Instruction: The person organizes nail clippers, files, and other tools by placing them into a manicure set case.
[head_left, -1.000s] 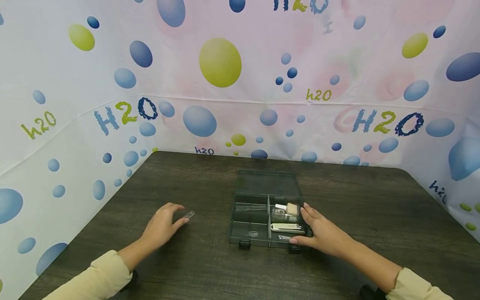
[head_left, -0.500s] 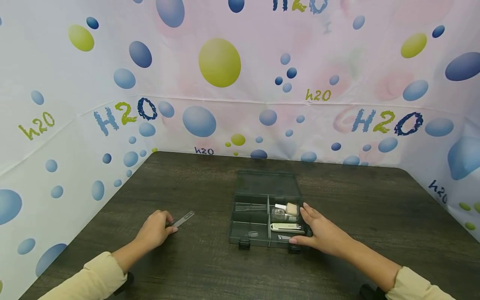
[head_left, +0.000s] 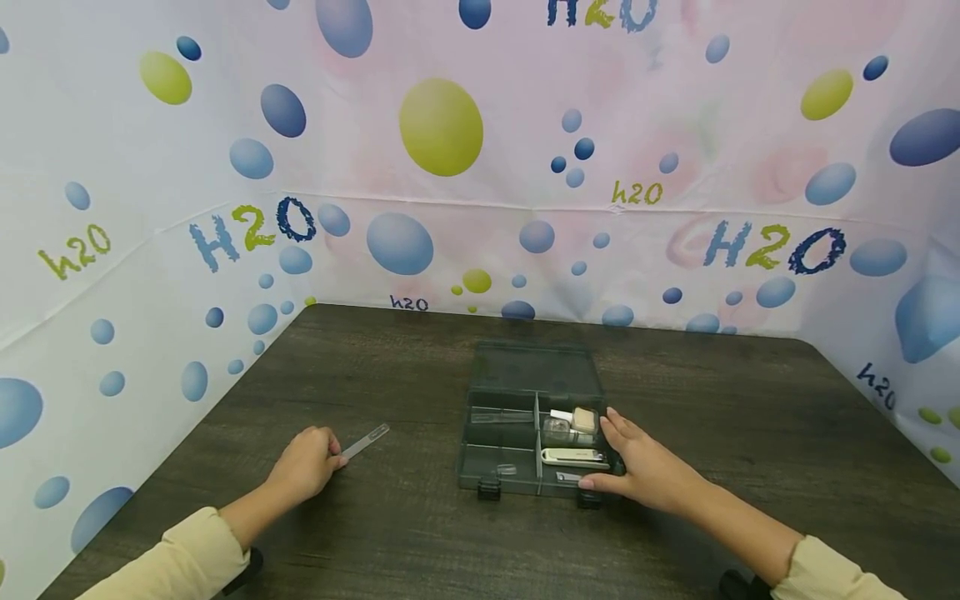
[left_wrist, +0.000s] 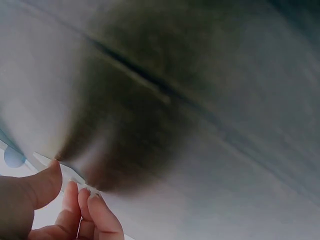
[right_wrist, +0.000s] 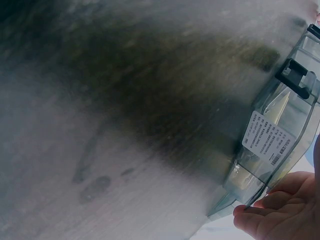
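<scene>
On the table (head_left: pixel 360 517), the clear strip (head_left: pixel 366 440) pinched by the left hand (head_left: pixel 303 468) should be lifted level while the compartment box (head_left: pixel 534 392) is steadied by the flat, relaxed right hand (head_left: pixel 647 472).

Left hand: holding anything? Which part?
Yes. The left hand pinches the clear nail file by its near end. The right hand only rests against the compartment box.
</scene>
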